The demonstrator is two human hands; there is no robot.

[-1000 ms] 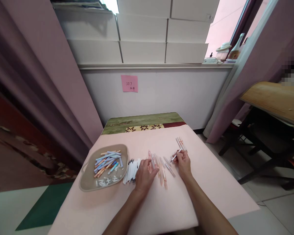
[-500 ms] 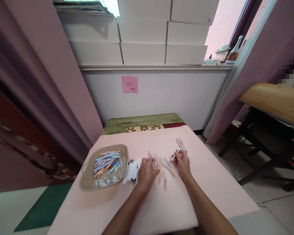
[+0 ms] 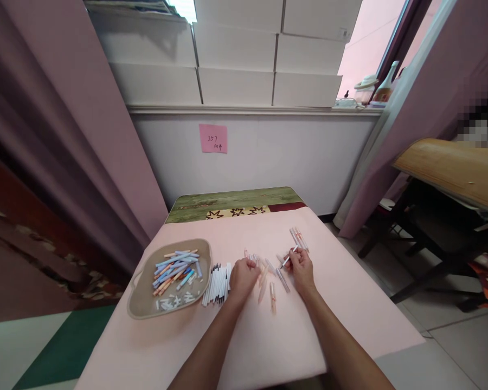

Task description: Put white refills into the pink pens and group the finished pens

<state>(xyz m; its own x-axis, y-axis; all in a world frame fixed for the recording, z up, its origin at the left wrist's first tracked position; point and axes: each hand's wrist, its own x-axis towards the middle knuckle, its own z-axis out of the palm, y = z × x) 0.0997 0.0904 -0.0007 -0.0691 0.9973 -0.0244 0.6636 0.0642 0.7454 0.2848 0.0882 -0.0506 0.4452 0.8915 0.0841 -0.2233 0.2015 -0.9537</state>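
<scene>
My right hand (image 3: pixel 301 269) pinches a thin white pen refill (image 3: pixel 288 257) with a dark tip, held at a slant over the table. My left hand (image 3: pixel 244 277) has its fingers curled together above the near pile; what they hold, if anything, is too small to make out. Between the two hands lie several clear pen barrels (image 3: pixel 263 290), pinkish and greyish, some partly hidden by my left fingers. Left of that hand is a row of white refills (image 3: pixel 217 284) with dark ends. Beyond my right hand, a few pens (image 3: pixel 299 238) lie side by side.
A beige tray (image 3: pixel 140 295) at the left holds blue and orange pen parts (image 3: pixel 179 270) and small white pieces (image 3: pixel 174 302). A pink cloth (image 3: pixel 146 352) covers the table. White boxes (image 3: pixel 236 86) stand on the ledge behind, and a wooden table (image 3: pixel 451 168) is at the right.
My left fingers have drawn together and lifted off the barrels, some of which lie differently. My right hand still holds the refill, almost in the same place. The view has shifted slightly.
</scene>
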